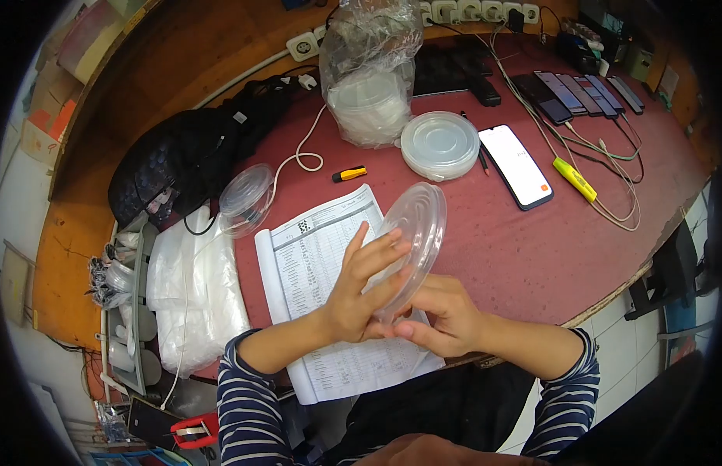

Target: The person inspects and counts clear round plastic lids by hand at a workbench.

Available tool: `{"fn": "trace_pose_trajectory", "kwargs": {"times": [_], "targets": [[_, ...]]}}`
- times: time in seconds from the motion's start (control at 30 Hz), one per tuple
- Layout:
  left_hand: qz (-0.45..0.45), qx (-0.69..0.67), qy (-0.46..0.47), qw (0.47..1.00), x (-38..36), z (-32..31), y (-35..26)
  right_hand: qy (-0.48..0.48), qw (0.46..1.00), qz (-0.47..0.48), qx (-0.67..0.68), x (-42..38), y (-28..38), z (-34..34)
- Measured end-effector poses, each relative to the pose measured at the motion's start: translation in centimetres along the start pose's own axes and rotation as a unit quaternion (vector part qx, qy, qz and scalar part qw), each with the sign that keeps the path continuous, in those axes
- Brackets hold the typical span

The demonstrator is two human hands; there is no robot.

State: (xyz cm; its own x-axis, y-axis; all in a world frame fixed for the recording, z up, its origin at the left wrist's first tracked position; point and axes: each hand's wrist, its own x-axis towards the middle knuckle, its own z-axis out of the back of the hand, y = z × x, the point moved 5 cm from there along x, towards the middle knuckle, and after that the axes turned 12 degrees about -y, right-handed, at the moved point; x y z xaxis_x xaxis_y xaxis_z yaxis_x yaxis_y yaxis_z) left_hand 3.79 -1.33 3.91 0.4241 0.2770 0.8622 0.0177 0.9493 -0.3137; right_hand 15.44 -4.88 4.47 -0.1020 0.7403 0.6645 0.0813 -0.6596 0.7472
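A clear round plastic lid point(425, 221) is held tilted, almost on edge, above the printed sheets point(318, 268) at the table's front. My left hand point(359, 283) supports its left face with long, spread fingers, the thumb side down by the lower rim. My right hand point(446, 317) closes around the bottom right of the rim, its thumb and fingers near my left hand. Part of the right fingers is hidden behind the lid. Farther back stands a stack of round clear containers with lids point(440, 145). Another clear round container or lid point(247, 190) lies at left.
A plastic bag of round containers point(369, 101) stands at the back. A lit phone point(515, 165), a yellow highlighter point(575, 180), a yellow-black small item point(349, 174) and cables lie around. Several phones point(571, 95) are at the back right. Folded plastic bags point(198, 287) and a black bag point(182, 155) are left.
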Motion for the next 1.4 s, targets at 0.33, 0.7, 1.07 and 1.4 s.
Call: {"fn": "trace_pose_trajectory", "kwargs": {"times": [0.33,0.7,1.07,1.4], "targets": [[0.167,0.138,-0.165,0.962,0.9,4.3,3.9,-0.019,0.984,-0.118,-0.130,0.7,-3.6,0.9],[0.270,0.045,-0.452,0.849,2.3,15.3,8.6,0.016,0.967,-0.155,-0.202,0.4,-5.1,1.0],[-0.025,0.502,-0.386,0.774,1.2,19.7,9.3,0.033,0.962,-0.157,-0.222,0.4,-5.1,0.9],[0.292,0.404,0.104,0.861,-2.2,15.1,15.4,0.027,0.961,-0.160,-0.222,0.4,-5.5,1.2]]}}
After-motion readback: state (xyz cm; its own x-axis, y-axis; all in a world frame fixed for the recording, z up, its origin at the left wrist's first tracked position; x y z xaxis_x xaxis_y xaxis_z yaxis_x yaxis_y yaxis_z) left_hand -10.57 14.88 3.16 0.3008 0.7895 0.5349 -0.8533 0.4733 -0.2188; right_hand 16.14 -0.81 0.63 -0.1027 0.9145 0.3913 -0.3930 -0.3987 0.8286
